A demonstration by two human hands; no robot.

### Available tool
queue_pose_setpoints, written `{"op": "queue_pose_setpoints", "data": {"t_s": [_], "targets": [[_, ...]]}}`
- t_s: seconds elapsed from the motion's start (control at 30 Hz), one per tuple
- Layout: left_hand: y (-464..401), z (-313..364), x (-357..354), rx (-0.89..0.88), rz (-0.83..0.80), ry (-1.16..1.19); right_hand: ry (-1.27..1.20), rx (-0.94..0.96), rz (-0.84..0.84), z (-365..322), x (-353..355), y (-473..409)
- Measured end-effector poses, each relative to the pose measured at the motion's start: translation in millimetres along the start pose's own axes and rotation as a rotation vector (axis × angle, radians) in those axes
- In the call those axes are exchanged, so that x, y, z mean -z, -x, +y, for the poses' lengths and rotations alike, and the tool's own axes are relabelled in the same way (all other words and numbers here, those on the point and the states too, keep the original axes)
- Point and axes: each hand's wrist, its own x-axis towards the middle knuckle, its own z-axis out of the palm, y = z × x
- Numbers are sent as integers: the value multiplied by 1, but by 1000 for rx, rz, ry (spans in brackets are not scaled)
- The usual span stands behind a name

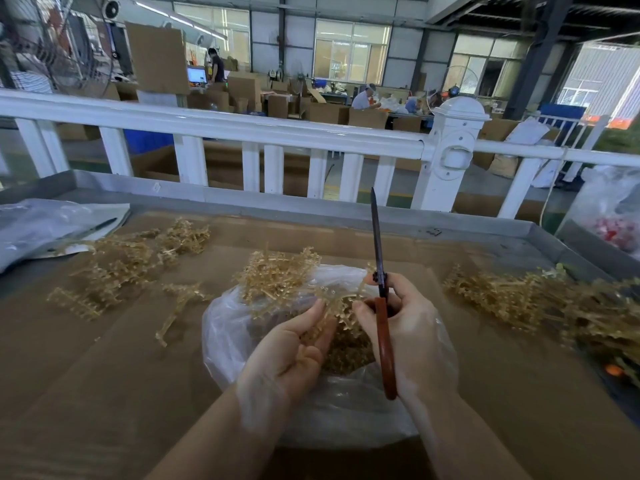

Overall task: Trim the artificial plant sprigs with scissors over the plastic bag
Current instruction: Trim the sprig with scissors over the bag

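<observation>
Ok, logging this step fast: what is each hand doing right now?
Left hand: fingers loosely pinching a tan sprig over the plastic bag.
Right hand: gripping the scissors, blades closed, pointing up.
</observation>
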Motion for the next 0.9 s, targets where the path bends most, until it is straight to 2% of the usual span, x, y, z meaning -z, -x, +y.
{"op": "queue_pose_setpoints", "data": {"t_s": [0.1, 0.27, 0.5, 0.73, 0.9], "targets": [[7, -2, -1, 41, 3, 0, -73, -3, -3, -3, -1, 1], [4, -4, -2, -65, -48, 122, -110, 9, 1, -7, -3, 3], [2, -6, 2, -38, -75, -167, -123, -8, -4, -5, -4, -1], [-6, 11, 13, -231, -34, -433, -25, 5, -34, -1, 2, 0], [-10, 11, 17, -217, -84, -455, 27, 2, -59, 0, 3, -2]]}}
